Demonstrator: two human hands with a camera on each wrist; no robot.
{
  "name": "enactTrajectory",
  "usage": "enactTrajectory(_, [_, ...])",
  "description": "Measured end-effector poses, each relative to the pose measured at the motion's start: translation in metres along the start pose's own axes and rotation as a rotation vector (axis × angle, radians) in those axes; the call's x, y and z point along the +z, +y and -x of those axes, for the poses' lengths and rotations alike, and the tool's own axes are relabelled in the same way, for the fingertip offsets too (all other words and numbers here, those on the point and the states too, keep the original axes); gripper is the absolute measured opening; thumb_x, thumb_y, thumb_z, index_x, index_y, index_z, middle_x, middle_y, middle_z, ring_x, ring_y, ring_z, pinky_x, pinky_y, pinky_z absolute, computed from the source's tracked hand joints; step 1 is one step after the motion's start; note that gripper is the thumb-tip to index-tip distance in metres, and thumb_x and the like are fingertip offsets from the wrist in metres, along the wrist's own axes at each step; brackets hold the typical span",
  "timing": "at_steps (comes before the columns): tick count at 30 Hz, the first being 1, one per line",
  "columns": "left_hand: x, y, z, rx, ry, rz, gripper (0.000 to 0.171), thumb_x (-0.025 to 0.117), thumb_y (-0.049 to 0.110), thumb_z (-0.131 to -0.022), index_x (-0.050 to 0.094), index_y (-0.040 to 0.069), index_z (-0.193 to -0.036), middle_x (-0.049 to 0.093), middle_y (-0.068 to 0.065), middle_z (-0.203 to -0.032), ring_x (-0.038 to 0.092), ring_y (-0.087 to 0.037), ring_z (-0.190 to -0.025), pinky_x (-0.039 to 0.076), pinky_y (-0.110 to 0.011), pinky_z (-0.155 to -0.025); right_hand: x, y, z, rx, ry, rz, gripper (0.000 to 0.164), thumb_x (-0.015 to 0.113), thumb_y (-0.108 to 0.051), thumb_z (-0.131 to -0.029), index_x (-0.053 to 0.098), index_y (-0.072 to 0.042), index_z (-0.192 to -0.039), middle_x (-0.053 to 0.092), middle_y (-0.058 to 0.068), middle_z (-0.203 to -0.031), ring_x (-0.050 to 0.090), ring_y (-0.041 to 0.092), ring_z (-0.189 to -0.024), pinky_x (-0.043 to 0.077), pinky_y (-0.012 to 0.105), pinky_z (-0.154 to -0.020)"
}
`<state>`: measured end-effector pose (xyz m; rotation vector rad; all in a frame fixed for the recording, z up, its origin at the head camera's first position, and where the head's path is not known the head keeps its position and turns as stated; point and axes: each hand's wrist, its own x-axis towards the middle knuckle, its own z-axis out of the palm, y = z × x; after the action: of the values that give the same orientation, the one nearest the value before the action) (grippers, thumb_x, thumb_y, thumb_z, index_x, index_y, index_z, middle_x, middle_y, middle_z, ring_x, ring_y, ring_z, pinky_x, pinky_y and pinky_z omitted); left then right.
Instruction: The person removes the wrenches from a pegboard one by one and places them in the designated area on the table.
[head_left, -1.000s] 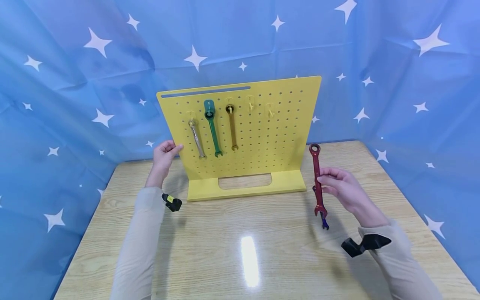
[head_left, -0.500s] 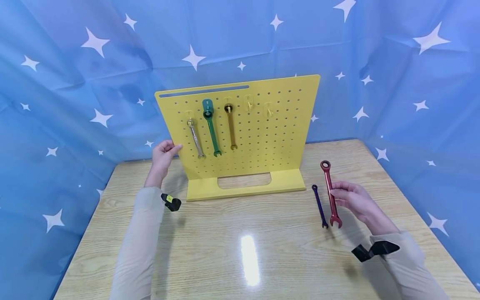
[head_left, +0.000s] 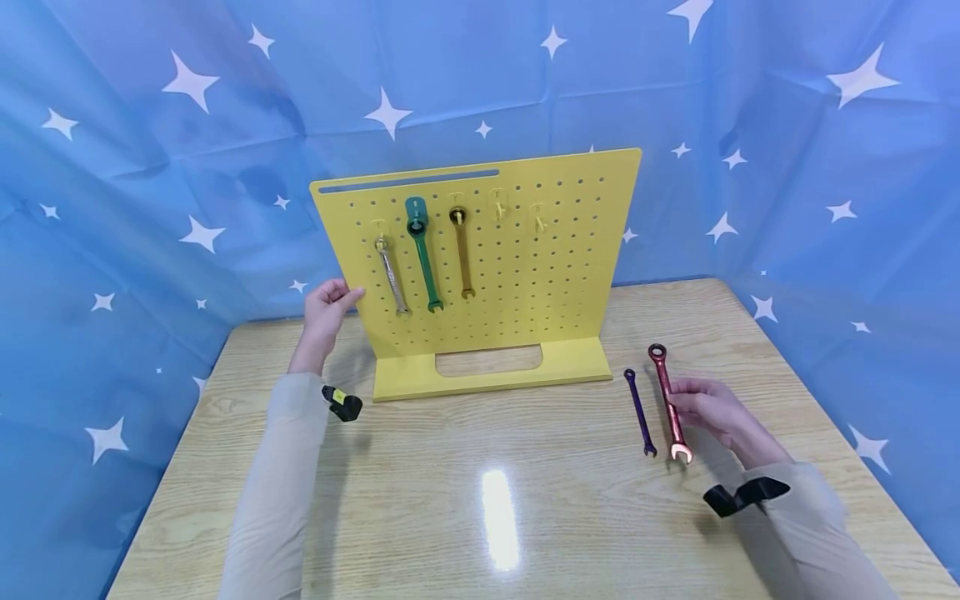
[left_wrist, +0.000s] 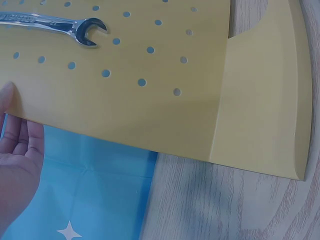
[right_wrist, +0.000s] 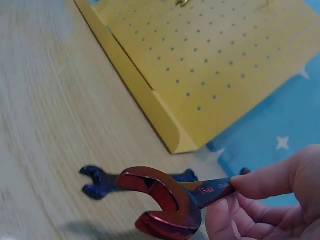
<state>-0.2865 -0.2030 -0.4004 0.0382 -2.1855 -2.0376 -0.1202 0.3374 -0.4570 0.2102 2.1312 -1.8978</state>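
My right hand [head_left: 716, 414] pinches a red wrench [head_left: 670, 404] by the middle of its shaft, ring end away from me. In the right wrist view its open-end head [right_wrist: 167, 200] looms close to the camera. Just left of it a dark purple-blue wrench [head_left: 639, 412] lies on the table. My left hand [head_left: 324, 317] grips the left edge of a yellow pegboard [head_left: 555, 283], thumb in front and fingers behind. On the board's hooks hang a silver wrench [head_left: 392, 277], a green wrench [head_left: 426, 267] and a gold wrench [head_left: 462, 254].
Two bare yellow hooks, one a hook [head_left: 499, 205] and the other a hook [head_left: 538, 219], stick out right of the gold wrench. The pegboard stands on its flat yellow base [head_left: 408, 382] on the wooden table [head_left: 420, 492]. Behind hangs a blue star-patterned curtain [head_left: 480, 75].
The red wrench in my right hand has moved right and toward me, then lower. It no longer overlaps the purple-blue wrench. My left hand has stayed on the board's edge.
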Motion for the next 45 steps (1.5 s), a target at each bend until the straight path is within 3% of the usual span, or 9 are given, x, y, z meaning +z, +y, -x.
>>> enactTrajectory(12, [0.001, 0.001, 0.000, 0.004, 0.007, -0.005, 0.017, 0.069, 0.008, -0.085, 0.055, 0.012, -0.077, 0.054, 0.009, -0.067, 0.049, -0.007, -0.068, 0.042, -0.016, -0.062, -0.002, 0.008, -0.009, 0.062, 0.009, 0.099, 0.010, 0.053, 0.002, -0.089, 0.057, 0.006, -0.097, 0.056, -0.006, -0.075, 0.055, 0.004, -0.064, 0.050, 0.021, -0.060])
enactTrajectory(25, [0.001, -0.001, 0.000, -0.001, 0.011, -0.002, 0.017, 0.069, 0.007, -0.085, 0.056, 0.013, -0.075, 0.056, 0.009, -0.066, 0.050, -0.006, -0.067, 0.042, -0.017, -0.062, 0.002, 0.009, -0.014, 0.096, 0.069, 0.255, 0.020, 0.054, 0.002, -0.087, 0.051, 0.018, -0.100, 0.057, -0.002, -0.074, 0.056, 0.006, -0.064, 0.051, 0.022, -0.059])
enactTrajectory(33, [0.000, -0.002, 0.000, -0.002, 0.008, 0.007, 0.018, 0.069, 0.007, -0.085, 0.058, 0.015, -0.074, 0.057, 0.009, -0.067, 0.050, -0.006, -0.068, 0.042, -0.017, -0.061, 0.010, 0.009, -0.014, 0.080, 0.120, 0.347, 0.021, 0.055, 0.004, -0.084, 0.051, 0.020, -0.098, 0.056, 0.002, -0.072, 0.056, 0.008, -0.062, 0.052, 0.024, -0.057])
enactTrajectory(45, [-0.001, -0.002, -0.002, -0.002, 0.012, 0.000, 0.017, 0.070, 0.008, -0.084, 0.057, 0.014, -0.075, 0.056, 0.009, -0.067, 0.050, -0.006, -0.068, 0.042, -0.017, -0.062, 0.014, 0.005, -0.018, 0.121, 0.172, 0.497, 0.017, 0.057, 0.001, -0.083, 0.054, 0.013, -0.094, 0.057, 0.009, -0.076, 0.056, 0.012, -0.063, 0.053, 0.028, -0.059])
